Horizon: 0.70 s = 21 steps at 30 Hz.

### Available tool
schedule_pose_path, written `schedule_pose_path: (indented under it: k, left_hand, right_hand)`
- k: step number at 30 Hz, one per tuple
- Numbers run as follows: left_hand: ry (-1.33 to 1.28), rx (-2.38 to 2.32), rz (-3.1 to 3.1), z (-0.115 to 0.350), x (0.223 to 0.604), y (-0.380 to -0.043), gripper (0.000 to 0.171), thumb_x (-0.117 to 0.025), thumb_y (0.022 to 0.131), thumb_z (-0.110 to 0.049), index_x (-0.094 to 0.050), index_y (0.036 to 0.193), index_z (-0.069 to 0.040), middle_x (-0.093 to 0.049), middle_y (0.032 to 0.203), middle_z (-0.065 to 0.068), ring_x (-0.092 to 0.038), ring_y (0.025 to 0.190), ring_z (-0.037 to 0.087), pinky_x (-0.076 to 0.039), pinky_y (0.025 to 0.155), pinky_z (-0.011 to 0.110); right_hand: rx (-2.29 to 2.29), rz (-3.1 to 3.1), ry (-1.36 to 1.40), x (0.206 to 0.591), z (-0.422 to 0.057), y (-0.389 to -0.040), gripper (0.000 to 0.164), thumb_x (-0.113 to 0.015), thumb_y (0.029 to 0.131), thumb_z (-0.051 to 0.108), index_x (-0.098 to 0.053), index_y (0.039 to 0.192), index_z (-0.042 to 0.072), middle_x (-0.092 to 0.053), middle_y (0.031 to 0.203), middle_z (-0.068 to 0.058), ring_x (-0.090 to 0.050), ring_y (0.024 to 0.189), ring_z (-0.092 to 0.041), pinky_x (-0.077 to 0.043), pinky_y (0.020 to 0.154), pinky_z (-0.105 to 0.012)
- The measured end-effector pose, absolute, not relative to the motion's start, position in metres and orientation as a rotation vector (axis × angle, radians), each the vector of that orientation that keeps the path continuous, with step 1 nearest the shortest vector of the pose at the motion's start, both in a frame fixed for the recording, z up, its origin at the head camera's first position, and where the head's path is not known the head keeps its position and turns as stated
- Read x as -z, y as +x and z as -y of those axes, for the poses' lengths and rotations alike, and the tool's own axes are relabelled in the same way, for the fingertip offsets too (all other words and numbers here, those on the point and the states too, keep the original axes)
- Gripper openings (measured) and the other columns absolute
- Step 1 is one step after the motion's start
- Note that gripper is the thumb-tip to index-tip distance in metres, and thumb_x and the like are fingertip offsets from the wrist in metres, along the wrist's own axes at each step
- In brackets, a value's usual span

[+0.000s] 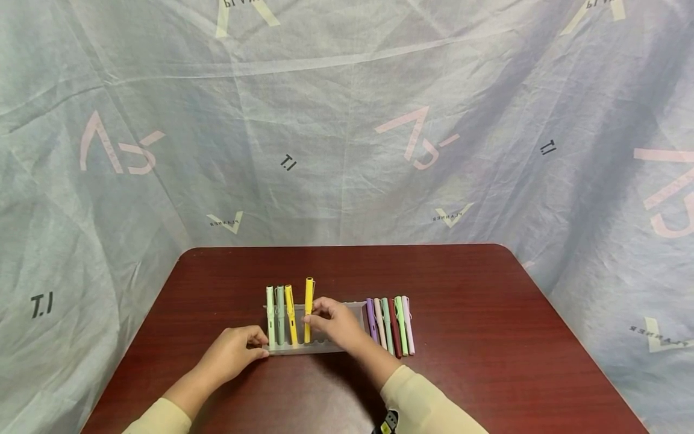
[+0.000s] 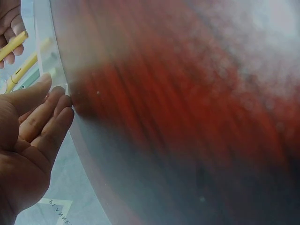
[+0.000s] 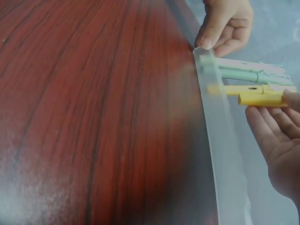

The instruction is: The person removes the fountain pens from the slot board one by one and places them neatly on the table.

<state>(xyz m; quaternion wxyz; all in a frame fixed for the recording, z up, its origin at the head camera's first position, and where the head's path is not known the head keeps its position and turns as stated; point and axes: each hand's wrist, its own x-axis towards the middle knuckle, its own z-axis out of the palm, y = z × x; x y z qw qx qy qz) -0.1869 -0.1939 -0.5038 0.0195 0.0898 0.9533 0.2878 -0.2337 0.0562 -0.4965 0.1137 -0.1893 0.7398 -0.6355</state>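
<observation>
My right hand (image 1: 338, 325) pinches a yellow pen (image 1: 309, 295) between thumb and fingers, upright in the head view over the translucent tray (image 1: 325, 348). At the tray's front left corner, my left hand (image 1: 230, 355) grips the edge with thumb and fingertips. Inside the tray's left part lie a pale green pen (image 1: 270, 319), a grey-green pen (image 1: 280, 319) and another yellow pen (image 1: 291, 319), side by side. The right wrist view has the held pen (image 3: 260, 99) close beside the other yellow one; whether it touches the tray, I cannot tell.
Right of the tray, several pens lie in a row, among them a purple pen (image 1: 371, 316), a dark red pen (image 1: 395, 328) and a lilac pen (image 1: 408, 325). The dark red wooden table (image 1: 461, 313) carries everything. Pale printed cloth (image 1: 347, 150) hangs behind and at both sides.
</observation>
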Motion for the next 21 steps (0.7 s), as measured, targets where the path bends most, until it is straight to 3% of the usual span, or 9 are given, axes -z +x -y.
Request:
schedule_pose_path:
  k: [4,14,21]
  left_hand:
    - [0.280,-0.887,-2.962,0.194,0.504,-0.187,0.015,-0.081,0.080,-0.022,-0.068,0.085,-0.028,-0.068,0.082,-0.017,-0.063,0.081,0.004,-0.052,0.074,0.030]
    - [0.264,-0.887,-2.957,0.193,0.505,-0.186,0.015,-0.081,0.080,-0.022,-0.068,0.085,-0.028,-0.067,0.081,-0.017,-0.063,0.080,0.003,-0.052,0.074,0.031]
    - [0.275,-0.883,-2.970,0.194,0.505,-0.187,0.015,-0.081,0.080,-0.022,-0.068,0.085,-0.028,-0.067,0.081,-0.017,-0.063,0.080,0.003,-0.052,0.074,0.030]
  right_hand:
    - [1.861,-2.132,-0.530,0.500,-0.061,-0.233,0.018,-0.069,0.093,0.016,-0.062,0.098,-0.001,-0.068,0.093,-0.021,-0.070,0.081,-0.039,-0.059,0.073,-0.047]
    - [1.799,-2.196,-0.490,0.508,-0.084,-0.233,0.021,-0.071,0.091,0.021,-0.063,0.096,0.002,-0.065,0.086,-0.010,-0.068,0.077,-0.027,-0.060,0.070,-0.039]
    - [1.843,-2.173,-0.453,0.510,-0.103,-0.233,0.021,-0.069,0.092,0.016,-0.062,0.098,-0.003,-0.065,0.087,-0.015,-0.068,0.077,-0.025,-0.059,0.072,-0.046]
